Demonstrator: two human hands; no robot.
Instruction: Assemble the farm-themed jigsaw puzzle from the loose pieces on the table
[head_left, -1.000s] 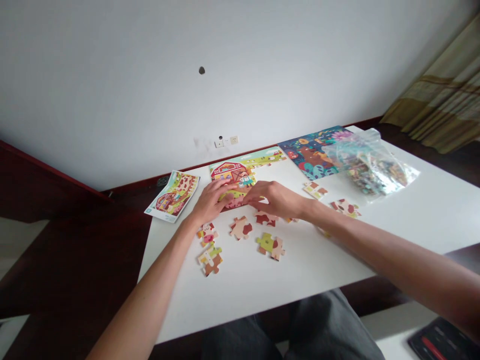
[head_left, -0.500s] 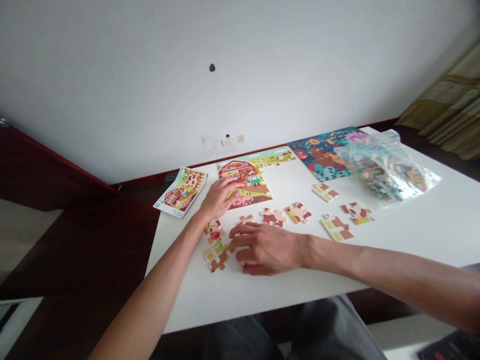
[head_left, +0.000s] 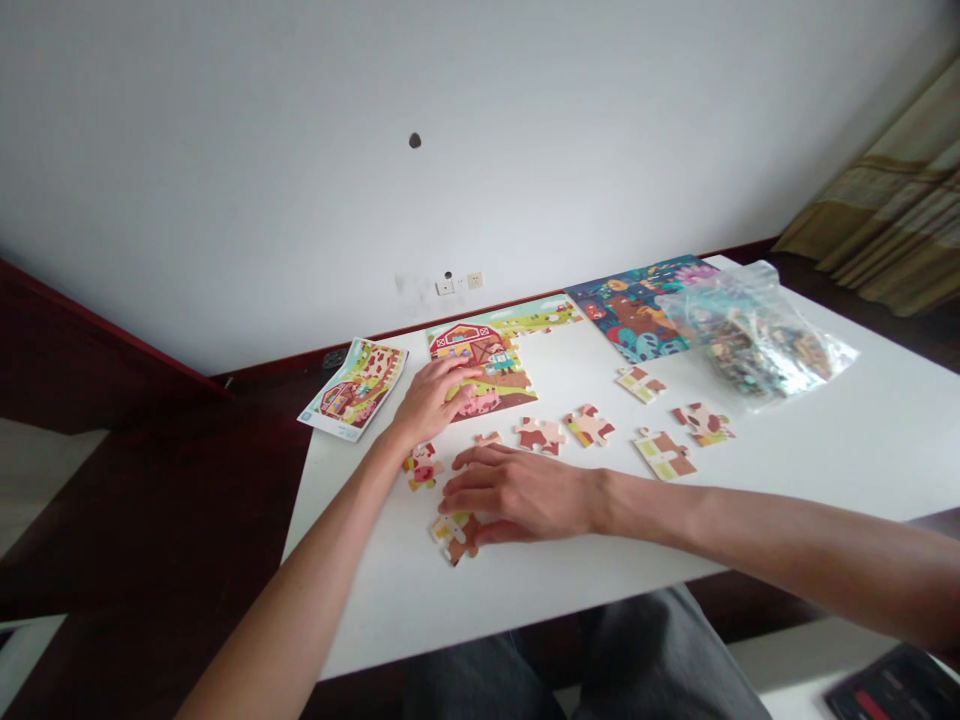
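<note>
My left hand (head_left: pixel 433 402) rests with its fingers stretched over the left part of a partly joined farm jigsaw puzzle (head_left: pixel 517 385) showing a red barn and pink pigs. Close to me, my right hand (head_left: pixel 529 492) curls its fingers and thumb around a brown and cream puzzle piece (head_left: pixel 454 548), part of which is covered. A cow-face piece (head_left: pixel 424 468) lies left of those fingers. Just beyond them another piece (head_left: pixel 489 439) shows only in part. Two brown-spotted pieces, one (head_left: pixel 541 435) and another (head_left: pixel 590 427), sit in front of the joined section.
Loose pieces lie to the right: one (head_left: pixel 640 384), a spotted one (head_left: pixel 703 423) and a brown one (head_left: pixel 665 454). A picture sheet (head_left: pixel 357 388) is at the table's left edge. At the back right, a clear bag (head_left: pixel 780 345) of pieces overlaps a dark-blue finished puzzle (head_left: pixel 637 310).
The brown and cream puzzle piece has shifted away from the cow-face piece, toward me and to the right, with my right hand on it. My left hand stays on the jigsaw puzzle.
</note>
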